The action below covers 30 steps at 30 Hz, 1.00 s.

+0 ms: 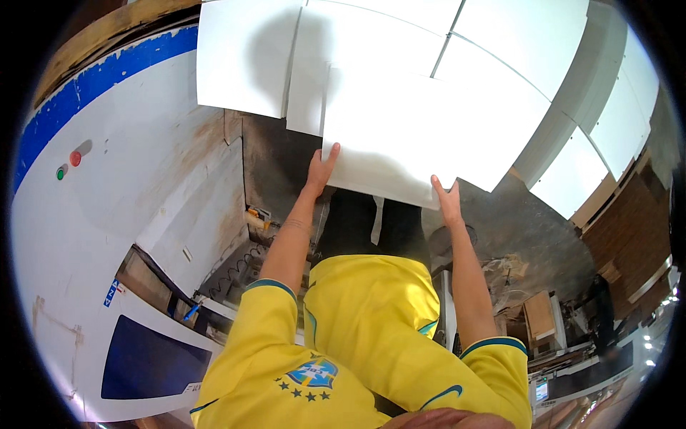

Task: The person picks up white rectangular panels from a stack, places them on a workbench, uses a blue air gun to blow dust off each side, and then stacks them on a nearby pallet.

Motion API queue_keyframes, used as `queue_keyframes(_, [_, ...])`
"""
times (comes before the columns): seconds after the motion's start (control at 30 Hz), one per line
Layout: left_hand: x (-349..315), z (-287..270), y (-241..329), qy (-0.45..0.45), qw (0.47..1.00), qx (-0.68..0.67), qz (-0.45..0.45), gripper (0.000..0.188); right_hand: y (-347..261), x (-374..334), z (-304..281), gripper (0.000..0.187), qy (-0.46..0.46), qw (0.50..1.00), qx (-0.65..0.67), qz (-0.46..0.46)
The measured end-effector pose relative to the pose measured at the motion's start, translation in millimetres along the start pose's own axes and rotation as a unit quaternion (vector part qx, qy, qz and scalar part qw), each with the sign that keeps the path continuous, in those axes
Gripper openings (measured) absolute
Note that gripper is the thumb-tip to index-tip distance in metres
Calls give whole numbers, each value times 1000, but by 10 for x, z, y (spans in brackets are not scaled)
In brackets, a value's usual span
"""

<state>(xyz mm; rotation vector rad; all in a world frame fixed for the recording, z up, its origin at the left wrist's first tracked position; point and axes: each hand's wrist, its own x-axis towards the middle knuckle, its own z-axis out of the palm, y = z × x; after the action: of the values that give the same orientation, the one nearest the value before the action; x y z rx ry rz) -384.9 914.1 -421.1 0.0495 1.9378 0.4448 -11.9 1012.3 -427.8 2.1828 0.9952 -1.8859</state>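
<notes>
Bright overhead light, glaring white panels (400, 121), soft shadows, curved fisheye edges.

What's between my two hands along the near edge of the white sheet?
In the head view, only the white sheet's bare near edge runs between the left hand and right hand; dark trousers show just below it.

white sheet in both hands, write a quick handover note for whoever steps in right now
Left hand: grips the near left corner of the white sheet, fingers on top.
Right hand: grips the sheet's near right edge.
Sheet: held up in front of the person, above a dark floor, partly over other white panels lying beyond it.
Surroundings: large white machine housing with a red and a green button on the left; more white panels on the right.
Done: sheet is lifted and held by both hands.
Left: it is not set down yet; where it goes cannot be told from this view.
</notes>
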Motion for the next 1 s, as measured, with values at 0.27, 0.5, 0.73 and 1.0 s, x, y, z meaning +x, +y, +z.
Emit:
queue_keyframes(0.27, [-708,-403,444,-59,982,153,99,104,-995,-846,-623,97,-35,993,-113,-24])
queue_keyframes(0.5, [-1351,-781,1610,-123,960,251,-12,109,-1826,-1313,-1236,118,-75,989,-117,49])
queue_keyframes(0.73, [-1611,-942,2426,-219,936,242,-132,75,-2299,-1520,-1741,71,-210,957,-55,192])
queue_keyframes(1.0, [-1361,-862,2718,-204,939,254,-111,58,-2733,-1240,-1848,63,-248,945,24,212])
